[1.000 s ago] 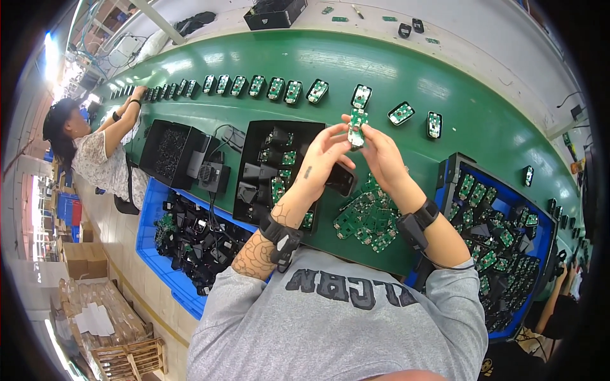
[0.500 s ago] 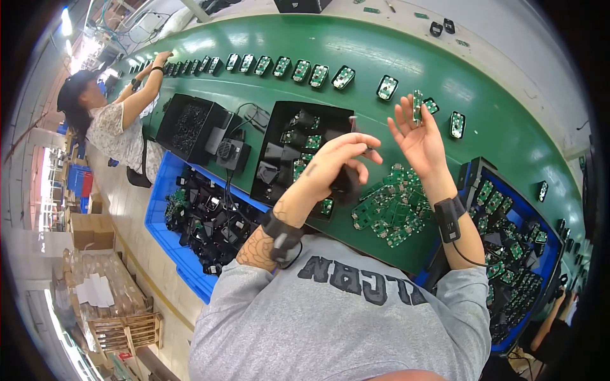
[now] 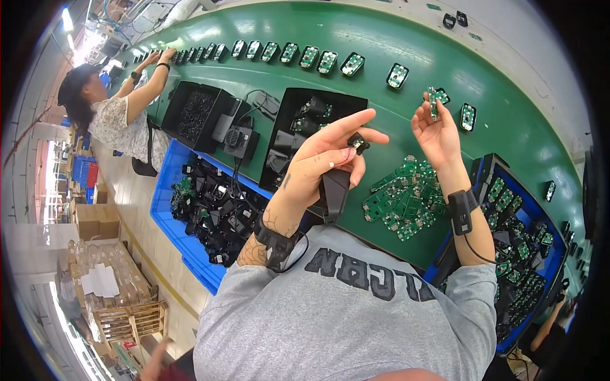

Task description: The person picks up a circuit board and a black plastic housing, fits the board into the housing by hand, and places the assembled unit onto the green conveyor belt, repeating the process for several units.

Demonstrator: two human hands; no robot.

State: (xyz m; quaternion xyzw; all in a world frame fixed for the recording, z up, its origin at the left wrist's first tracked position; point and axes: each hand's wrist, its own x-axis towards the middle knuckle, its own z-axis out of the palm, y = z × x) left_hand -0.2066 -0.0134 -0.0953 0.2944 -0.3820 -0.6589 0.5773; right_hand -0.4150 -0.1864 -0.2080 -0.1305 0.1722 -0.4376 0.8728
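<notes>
My left hand is over the near part of the bench, with index and middle fingers stretched out. Its lower fingers curl round a black plastic housing, and a small black part sits at the thumb tip. Farther right, my right hand holds a green circuit board upright between thumb and fingers. Just beyond those fingertips lies a black housing with a board in it. A loose pile of green circuit boards spreads on the green bench between my forearms.
A curved row of board-filled housings runs along the bench. Black bins stand at left; blue crates of housings and boards flank me. A co-worker reaches over the bench at far left. Another arm shows at lower left.
My left hand has turned, bringing the black housing and small part into clearer sight. My right hand's fingers have curled in around the board. The whole view has shifted slightly.
</notes>
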